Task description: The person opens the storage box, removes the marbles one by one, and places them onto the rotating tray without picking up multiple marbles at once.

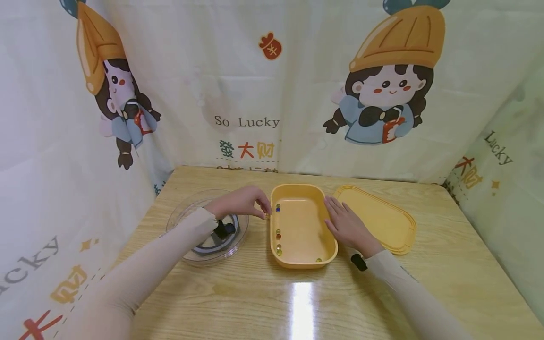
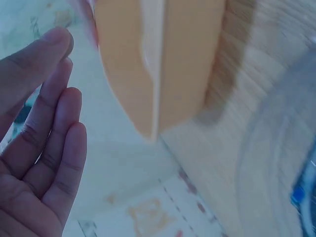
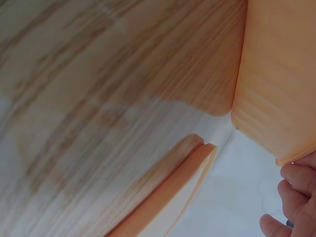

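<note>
An orange tub (image 1: 303,226) stands on the table, with several small glass marbles (image 1: 278,236) along its left inner side and one marble (image 1: 318,260) by its front right corner. Just outside the tub's left rim, my left hand (image 1: 244,202) pinches a small yellowish marble (image 1: 267,216) between thumb and fingertips. The left wrist view shows this thumb (image 2: 54,42) meeting the forefinger, the other fingers loosely bent. My right hand (image 1: 346,224) rests on the tub's right rim with fairly straight fingers; its fingertips (image 3: 296,173) touch the rim in the right wrist view.
Under my left forearm stands a round clear bowl (image 1: 174,219) with a grey-blue ringed item (image 1: 212,245) inside, partly hidden. A flat orange lid (image 1: 382,222) lies right of the tub, behind my right hand. Printed curtains (image 1: 306,141) enclose the table's back and sides.
</note>
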Motion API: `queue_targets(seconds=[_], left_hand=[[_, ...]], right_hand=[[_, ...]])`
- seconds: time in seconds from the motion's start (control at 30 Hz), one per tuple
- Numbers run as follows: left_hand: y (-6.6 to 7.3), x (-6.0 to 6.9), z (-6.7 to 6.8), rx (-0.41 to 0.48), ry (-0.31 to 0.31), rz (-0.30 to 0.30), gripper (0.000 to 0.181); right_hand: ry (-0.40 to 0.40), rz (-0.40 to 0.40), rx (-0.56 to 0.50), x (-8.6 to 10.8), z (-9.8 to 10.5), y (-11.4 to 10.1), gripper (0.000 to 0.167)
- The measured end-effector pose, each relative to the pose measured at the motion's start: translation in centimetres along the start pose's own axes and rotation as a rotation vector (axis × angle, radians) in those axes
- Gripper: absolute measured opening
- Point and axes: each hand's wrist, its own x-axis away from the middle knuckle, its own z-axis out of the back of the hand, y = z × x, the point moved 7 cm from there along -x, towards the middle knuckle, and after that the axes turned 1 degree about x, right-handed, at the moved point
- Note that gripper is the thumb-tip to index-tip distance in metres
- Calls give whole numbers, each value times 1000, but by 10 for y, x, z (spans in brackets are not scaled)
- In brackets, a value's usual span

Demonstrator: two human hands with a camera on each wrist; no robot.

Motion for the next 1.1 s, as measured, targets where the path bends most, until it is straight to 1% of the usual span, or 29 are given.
queue_targets(seconds=[0.13, 0.3, 0.4, 0.5, 0.63, 0.8, 0.87, 0.97, 1.1], left_hand=[[-22, 18, 9, 19, 62, 62, 12], [-55, 40, 11, 34, 110, 144, 12], [-77, 51, 9, 61, 133, 200, 13], [-95, 61, 6, 101, 148, 260, 14], [-115, 70, -5, 161, 151, 313, 13], [-129, 72, -23, 188, 109, 322, 10], [-131, 72, -28, 178, 94, 300, 10], [-133, 72, -33, 181, 94, 291, 9], [-133, 72, -34, 181, 100, 295, 10]], right_hand=[[-4, 1, 5, 0, 0, 0, 58], [-14, -2, 3, 1, 0, 1, 58], [-6, 0, 7, 1, 1, 0, 58], [-4, -1, 5, 1, 2, 0, 58], [-15, -2, 14, 0, 1, -1, 58], [-14, -2, 11, 0, 1, 0, 58], [-14, -2, 12, 0, 1, -1, 58], [-25, -5, 7, 0, 0, 0, 58], [-35, -7, 4, 0, -1, 1, 58]])
